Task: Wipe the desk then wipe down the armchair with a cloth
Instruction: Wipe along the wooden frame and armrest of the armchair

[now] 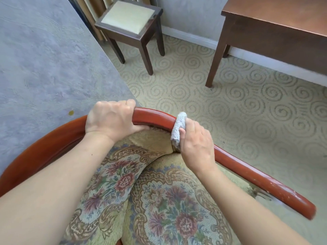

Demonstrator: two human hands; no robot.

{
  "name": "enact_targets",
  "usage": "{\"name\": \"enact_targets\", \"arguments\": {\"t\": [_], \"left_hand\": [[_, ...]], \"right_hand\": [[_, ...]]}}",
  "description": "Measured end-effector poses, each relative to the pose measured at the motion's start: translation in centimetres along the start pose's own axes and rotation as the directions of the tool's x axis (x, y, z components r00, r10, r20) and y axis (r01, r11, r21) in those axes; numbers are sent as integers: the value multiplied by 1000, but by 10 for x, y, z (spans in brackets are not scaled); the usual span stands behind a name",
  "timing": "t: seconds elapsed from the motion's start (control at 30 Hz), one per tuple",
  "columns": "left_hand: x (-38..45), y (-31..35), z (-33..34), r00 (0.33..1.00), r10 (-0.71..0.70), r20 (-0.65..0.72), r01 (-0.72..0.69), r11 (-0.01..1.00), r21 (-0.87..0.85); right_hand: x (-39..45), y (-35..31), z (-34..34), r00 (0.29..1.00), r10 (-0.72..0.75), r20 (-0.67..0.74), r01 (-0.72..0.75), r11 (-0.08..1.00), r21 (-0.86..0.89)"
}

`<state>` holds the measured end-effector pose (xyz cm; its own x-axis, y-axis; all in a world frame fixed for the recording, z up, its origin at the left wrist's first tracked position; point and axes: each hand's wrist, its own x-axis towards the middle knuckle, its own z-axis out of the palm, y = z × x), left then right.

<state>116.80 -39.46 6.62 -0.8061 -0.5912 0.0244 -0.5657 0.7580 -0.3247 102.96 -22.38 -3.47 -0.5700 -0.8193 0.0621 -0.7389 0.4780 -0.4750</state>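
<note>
L hand curled over armchair's red wood top rail, gripping it. R hand just beside, fingers clamping grey cloth round rail.

Your armchair fills the lower half of the frame, its curved top rail arching across the middle. Your left hand sits on the rail left of centre, its fingers over the far side. Your right hand lies just right of it, pressing the cloth onto the rail. The cloth sits between both hands. Beyond the rail, a stool stands on the carpet at upper centre. The desk stands at upper right, against the wall. A bed occupies the upper left.
</note>
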Motion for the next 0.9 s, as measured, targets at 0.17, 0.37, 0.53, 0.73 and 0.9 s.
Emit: {"name": "enact_targets", "arguments": {"t": [0.17, 0.37, 0.53, 0.73, 0.9], "left_hand": [[0, 2, -2, 1000, 0, 11, 1, 1000, -26], [-1, 2, -6, 999, -9, 39, 12, 998, -69], [-1, 2, 1, 999, -36, -19, 33, 991, -130], [-1, 0, 0, 1000, -13, 5, 14, 996, -89], [-1, 0, -1, 1000, -13, 18, 14, 998, -66]], "right_hand": [[-45, 46, -14, 982, 189, 20, -180, 960, -215], [8, -34, 6, 964, 266, -4, -266, 964, -13], [43, -102, 7, 991, -17, -129, 30, 995, 96], [25, -39, -1, 996, -69, 55, 66, 996, 63], [-29, 33, -10, 994, 83, 73, -69, 983, -171]]}}
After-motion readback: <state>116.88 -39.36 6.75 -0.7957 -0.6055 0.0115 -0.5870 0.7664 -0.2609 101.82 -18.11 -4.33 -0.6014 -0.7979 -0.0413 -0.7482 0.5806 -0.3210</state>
